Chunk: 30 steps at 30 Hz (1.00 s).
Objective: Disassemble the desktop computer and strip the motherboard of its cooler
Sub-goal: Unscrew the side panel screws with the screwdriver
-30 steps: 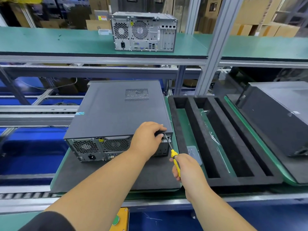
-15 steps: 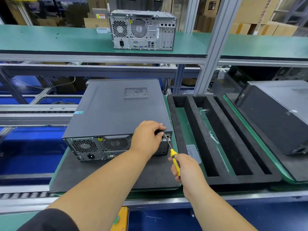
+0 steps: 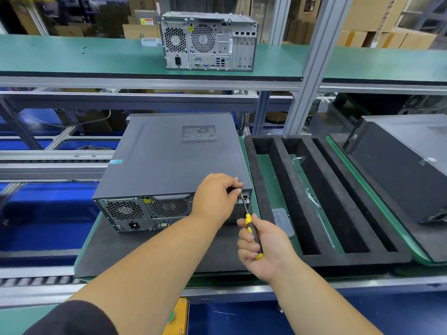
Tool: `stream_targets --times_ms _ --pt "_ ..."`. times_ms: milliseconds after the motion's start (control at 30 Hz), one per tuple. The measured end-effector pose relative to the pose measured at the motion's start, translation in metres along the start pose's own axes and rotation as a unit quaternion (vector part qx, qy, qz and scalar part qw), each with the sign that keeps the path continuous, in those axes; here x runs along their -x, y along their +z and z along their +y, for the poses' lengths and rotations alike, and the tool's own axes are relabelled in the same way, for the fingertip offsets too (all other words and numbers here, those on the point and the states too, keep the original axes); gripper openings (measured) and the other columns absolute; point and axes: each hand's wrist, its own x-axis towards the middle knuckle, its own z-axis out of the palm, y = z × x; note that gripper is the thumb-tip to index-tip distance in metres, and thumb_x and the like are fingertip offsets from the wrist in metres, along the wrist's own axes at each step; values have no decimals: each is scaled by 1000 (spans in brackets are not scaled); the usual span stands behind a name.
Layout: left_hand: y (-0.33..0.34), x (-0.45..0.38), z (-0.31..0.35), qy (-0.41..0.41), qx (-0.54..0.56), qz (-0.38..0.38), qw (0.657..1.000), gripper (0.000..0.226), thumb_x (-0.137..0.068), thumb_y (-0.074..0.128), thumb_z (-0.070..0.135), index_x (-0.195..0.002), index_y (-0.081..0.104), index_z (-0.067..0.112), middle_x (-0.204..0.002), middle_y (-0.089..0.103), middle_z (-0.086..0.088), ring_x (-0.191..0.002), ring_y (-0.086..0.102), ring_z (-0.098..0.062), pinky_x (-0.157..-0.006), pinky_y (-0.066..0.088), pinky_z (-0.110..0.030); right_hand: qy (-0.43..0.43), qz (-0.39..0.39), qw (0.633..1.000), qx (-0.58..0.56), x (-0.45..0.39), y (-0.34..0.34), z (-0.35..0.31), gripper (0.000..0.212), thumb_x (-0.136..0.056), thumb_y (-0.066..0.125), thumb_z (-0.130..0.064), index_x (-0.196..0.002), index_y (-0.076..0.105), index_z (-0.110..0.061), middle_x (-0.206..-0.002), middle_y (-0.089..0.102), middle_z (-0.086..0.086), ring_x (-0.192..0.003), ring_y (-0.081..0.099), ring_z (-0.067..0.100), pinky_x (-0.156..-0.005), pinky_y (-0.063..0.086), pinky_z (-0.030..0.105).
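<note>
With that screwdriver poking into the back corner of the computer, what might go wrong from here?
1. The screwdriver tip sits right beside the left hand fingers pinching at the rear corner of the computer case; a slip could jab them.
2. A freed screw is tiny and could drop onto the black foam mat or into the slotted foam tray and get lost.
3. The right hand holds the tool at an angle, so it may slip off the screw head.
</note>
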Motion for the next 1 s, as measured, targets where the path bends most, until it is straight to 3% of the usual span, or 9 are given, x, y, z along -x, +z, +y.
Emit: stream_targets --times_ms 233,367,433,533,567,600,667,733,1000 --pt "0 0 2 -8 7 0 1000 15 -90 66 20 -102 75 20 -110 70 9 -109 57 -8 -94 42 -21 -60 83 989 103 0 13 5 37 -104 41 -37 -88 56 -8 -49 39 -1 -33 23 8 -31 19 17" --pt "-1 0 3 -13 3 -5 1000 16 -91 66 20 -104 75 20 -111 69 10 -110 56 -9 -96 43 -23 -84 158 962 206 -4 21 8 36 -104 41 -38 -86 55 -10 -46 38 -1 -33 23 10 -34 19 18" --pt "-1 1 3 -12 -1 -8 1000 16 -91 65 21 -104 74 21 -112 69 10 -110 56 -9 -95 42 -21 -135 190 924 303 -7 20 11 33 -103 41 -36 -87 56 -11 -50 41 -1 -40 30 13 -41 26 22" --pt "-2 1 3 -9 -3 -8 1000 16 -91 65 22 -105 74 22 -112 69 11 -109 56 -8 -93 39 -17 -236 206 819 480 -9 10 16 28 -103 39 -36 -93 56 -16 -67 49 1 -59 43 17 -58 35 29" --pt "-2 1 2 -8 -2 -7 1000 16 -91 65 21 -105 74 22 -112 69 11 -109 56 -8 -93 39 -17 -244 207 808 494 -9 8 18 27 -103 38 -35 -95 56 -16 -69 50 1 -60 44 17 -59 35 29" --pt "-3 1 2 -6 -3 -8 1000 17 -91 65 22 -105 74 22 -113 69 10 -110 56 -9 -94 40 -19 -231 204 825 474 -9 7 17 26 -103 39 -32 -96 58 -16 -68 49 2 -59 43 17 -57 35 29" --pt "-4 2 1 -1 -2 -10 1000 17 -91 65 21 -106 74 22 -113 69 10 -110 56 -9 -96 43 -23 -134 181 920 322 -7 9 11 28 -102 41 -25 -95 64 -11 -60 49 4 -48 41 15 -47 34 26" --pt "-5 3 0 5 -3 -14 1000 19 -91 65 20 -108 74 23 -114 68 12 -112 55 -8 -98 43 -23 -40 129 976 172 -2 10 6 36 -101 43 -24 -94 70 0 -57 55 7 -42 45 13 -41 37 22" --pt "-8 4 -2 21 -7 -31 999 27 -91 63 12 -113 71 24 -118 67 12 -115 54 -7 -102 42 -24 -30 95 991 85 3 5 10 35 -100 53 -30 -92 71 -1 -65 63 7 -41 48 12 -37 39 22"
